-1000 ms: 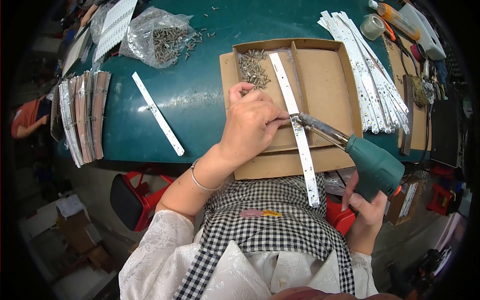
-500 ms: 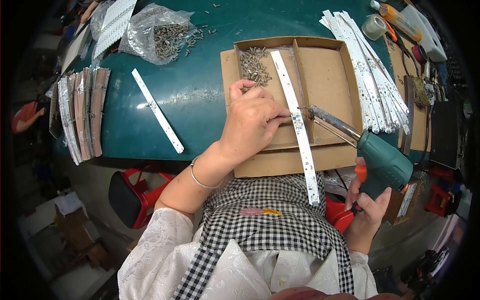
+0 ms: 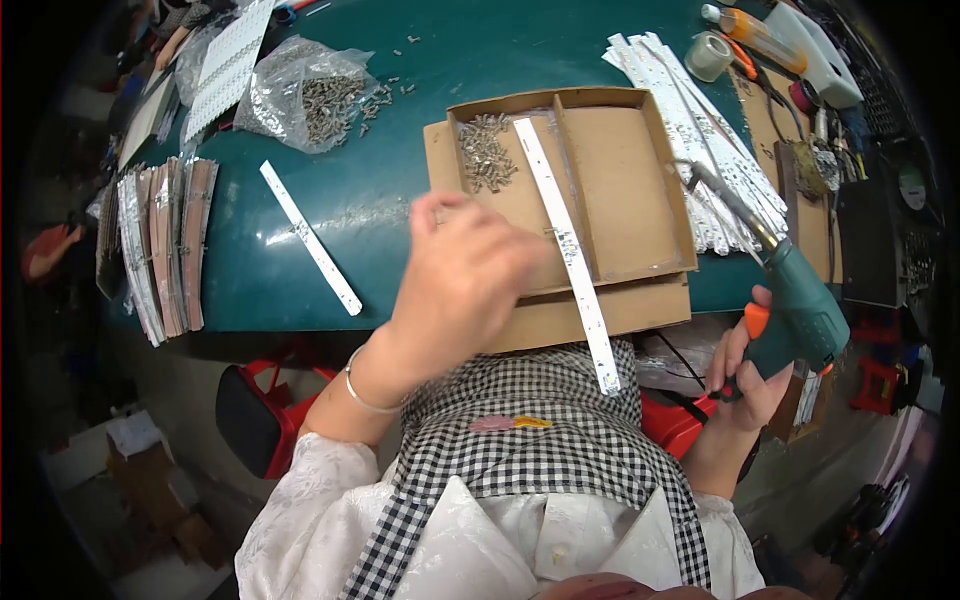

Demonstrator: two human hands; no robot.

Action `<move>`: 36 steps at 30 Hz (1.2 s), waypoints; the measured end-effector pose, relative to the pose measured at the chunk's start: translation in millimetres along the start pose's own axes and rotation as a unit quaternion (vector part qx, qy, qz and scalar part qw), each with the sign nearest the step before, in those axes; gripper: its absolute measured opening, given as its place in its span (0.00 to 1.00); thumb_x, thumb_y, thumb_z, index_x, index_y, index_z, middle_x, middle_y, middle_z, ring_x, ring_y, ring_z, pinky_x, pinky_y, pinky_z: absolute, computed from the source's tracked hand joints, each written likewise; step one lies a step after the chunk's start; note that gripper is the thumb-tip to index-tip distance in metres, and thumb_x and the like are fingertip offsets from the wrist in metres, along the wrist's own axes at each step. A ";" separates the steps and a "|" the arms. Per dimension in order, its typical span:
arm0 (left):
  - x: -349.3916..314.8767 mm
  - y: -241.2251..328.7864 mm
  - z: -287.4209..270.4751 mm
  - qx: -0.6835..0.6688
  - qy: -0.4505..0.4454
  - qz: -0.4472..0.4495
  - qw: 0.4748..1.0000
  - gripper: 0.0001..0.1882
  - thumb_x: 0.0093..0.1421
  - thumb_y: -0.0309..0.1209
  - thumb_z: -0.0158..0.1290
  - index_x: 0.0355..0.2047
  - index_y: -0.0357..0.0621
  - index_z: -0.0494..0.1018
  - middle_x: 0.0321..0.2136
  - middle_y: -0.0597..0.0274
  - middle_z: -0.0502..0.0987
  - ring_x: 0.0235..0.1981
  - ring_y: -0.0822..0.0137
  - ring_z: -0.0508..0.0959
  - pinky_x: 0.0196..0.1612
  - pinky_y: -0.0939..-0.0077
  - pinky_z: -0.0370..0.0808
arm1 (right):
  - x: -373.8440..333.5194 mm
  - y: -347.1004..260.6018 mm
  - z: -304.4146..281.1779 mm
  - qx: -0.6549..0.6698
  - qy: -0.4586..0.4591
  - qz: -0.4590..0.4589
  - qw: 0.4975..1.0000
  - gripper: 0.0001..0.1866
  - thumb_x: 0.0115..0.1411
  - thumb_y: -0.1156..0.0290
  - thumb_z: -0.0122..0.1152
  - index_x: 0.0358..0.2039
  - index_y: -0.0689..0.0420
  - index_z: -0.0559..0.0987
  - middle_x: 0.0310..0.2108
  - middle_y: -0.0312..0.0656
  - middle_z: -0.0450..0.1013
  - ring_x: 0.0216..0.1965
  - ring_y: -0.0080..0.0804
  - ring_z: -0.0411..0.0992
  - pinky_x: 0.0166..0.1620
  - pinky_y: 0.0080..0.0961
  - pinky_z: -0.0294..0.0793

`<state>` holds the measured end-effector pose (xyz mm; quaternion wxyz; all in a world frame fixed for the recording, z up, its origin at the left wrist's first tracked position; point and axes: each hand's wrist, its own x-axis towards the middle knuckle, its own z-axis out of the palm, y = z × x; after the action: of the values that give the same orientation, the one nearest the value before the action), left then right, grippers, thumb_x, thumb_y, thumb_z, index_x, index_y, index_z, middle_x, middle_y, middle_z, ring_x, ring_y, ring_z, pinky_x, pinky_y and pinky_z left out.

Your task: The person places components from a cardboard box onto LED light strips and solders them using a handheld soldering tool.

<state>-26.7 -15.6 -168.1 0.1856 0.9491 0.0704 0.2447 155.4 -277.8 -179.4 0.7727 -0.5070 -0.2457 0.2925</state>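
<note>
My right hand (image 3: 748, 392) grips the handle of a green soldering gun (image 3: 803, 305) with an orange trigger. Its metal tip points up and left, near the right wall of a shallow cardboard tray (image 3: 628, 190). A narrow white LED circuit strip (image 3: 568, 245) lies slantwise across the tray, its near end reaching past the front edge over my apron. Just left of the strip, my left hand (image 3: 462, 285) is smeared by motion, and its fingers do not show clearly. Small metal connector pieces (image 3: 487, 155) lie heaped in the tray's left compartment.
Another white strip (image 3: 310, 238) lies on the green table (image 3: 400, 190) at left. Bundled strips (image 3: 165, 250) stand at the far left. Behind them sits a plastic bag (image 3: 300, 95) of metal pieces. White strips (image 3: 700, 150) are piled right of the tray, near a tape roll (image 3: 708, 57).
My right hand has drawn the soldering gun rightward, away from the strip. My left hand has moved off the strip, left and toward me.
</note>
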 end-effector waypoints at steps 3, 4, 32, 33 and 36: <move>3.1 28.4 3.8 -0.087 -0.068 0.088 0.990 0.17 0.50 0.26 0.59 0.42 0.46 0.78 0.42 0.65 0.79 0.40 0.63 0.75 0.51 0.64 0.65 | 13.1 -3.0 5.3 -0.059 0.024 -0.071 0.995 0.38 0.51 0.76 0.65 0.61 0.71 0.59 0.23 0.41 0.67 0.18 0.25 0.67 0.21 0.16 0.68; 3.8 31.1 6.8 -0.104 -0.099 0.118 0.983 0.16 0.53 0.29 0.56 0.44 0.46 0.77 0.47 0.65 0.77 0.44 0.63 0.73 0.50 0.64 0.65 | 16.6 -0.1 9.7 -0.117 0.063 -0.094 0.987 0.36 0.52 0.80 0.62 0.61 0.70 0.59 0.25 0.40 0.67 0.20 0.24 0.67 0.22 0.17 0.69; -166.8 -97.7 -97.5 0.210 0.269 -0.064 0.938 0.17 0.47 0.16 0.56 0.38 0.44 0.79 0.36 0.62 0.82 0.31 0.61 0.78 0.40 0.66 0.73 | 96.2 43.5 -61.9 -0.623 0.205 -0.138 0.742 0.32 0.57 0.63 0.68 0.60 0.56 0.68 0.47 0.51 0.76 0.46 0.49 0.75 0.48 0.37 0.72; -172.5 -98.8 -94.7 0.209 0.271 -0.064 0.937 0.17 0.46 0.16 0.56 0.38 0.44 0.79 0.36 0.62 0.82 0.31 0.61 0.78 0.40 0.65 0.73 | 98.1 45.1 -61.7 -0.634 0.202 -0.156 0.730 0.31 0.57 0.65 0.67 0.60 0.55 0.68 0.48 0.51 0.76 0.46 0.49 0.75 0.48 0.37 0.71; -187.2 -91.6 -81.8 0.224 0.265 -0.089 0.934 0.17 0.46 0.17 0.57 0.38 0.42 0.78 0.37 0.61 0.82 0.32 0.61 0.78 0.41 0.65 0.74 | 101.9 45.4 -42.6 -0.677 0.206 -0.149 0.690 0.33 0.57 0.70 0.66 0.62 0.55 0.65 0.53 0.52 0.72 0.53 0.48 0.70 0.56 0.35 0.66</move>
<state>-233.7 52.8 -219.2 -0.0368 0.8565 0.2539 0.4478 247.2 -219.3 -228.6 0.2841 -0.8969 -0.2845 -0.1842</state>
